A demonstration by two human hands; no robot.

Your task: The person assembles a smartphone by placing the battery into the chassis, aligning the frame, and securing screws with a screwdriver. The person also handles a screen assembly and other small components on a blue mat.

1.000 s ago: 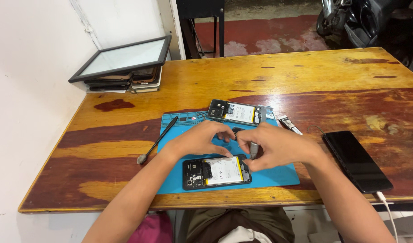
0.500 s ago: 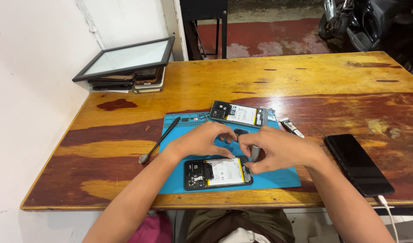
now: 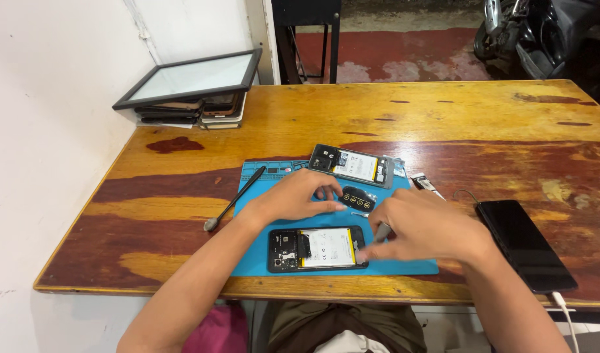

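near phone: opened phone [image 3: 318, 249] with back cover off, lying flat on the blue mat [image 3: 260, 258], at 6 o'clock on the table [image 3: 443, 117], just in front of the person
long axis: runs 9 to 3 o'clock, parallel to the table's near edge; camera and board end at 9, battery toward 3
right hand: right hand [image 3: 425, 229] at the phone's 3 o'clock end, fingers pinched together on a thin grey tool [image 3: 383, 232], tip down by the phone's edge; can't tell if the tip touches
left hand: left hand [image 3: 293, 196] flat on the mat at 12 o'clock of the phone, fingers spread loosely, tips beside a small black camera cover [image 3: 358, 197]; not gripping anything
handling guess: light, stiff, thin; bare board and battery look fragile, frame likely slick; best held by the long side edges, not on the battery or board
second phone: another opened phone [image 3: 352, 166] at the mat's far edge, 12 o'clock, tilted slightly
other bits: black pry stick [image 3: 234, 199] across the mat's 9 o'clock edge; dark phone [image 3: 526, 243] screen up at 3 o'clock with a white cable [image 3: 564, 314]; tweezers [image 3: 427, 184] near 2 o'clock; stack of screens and frames [image 3: 192, 88] at 10 o'clock
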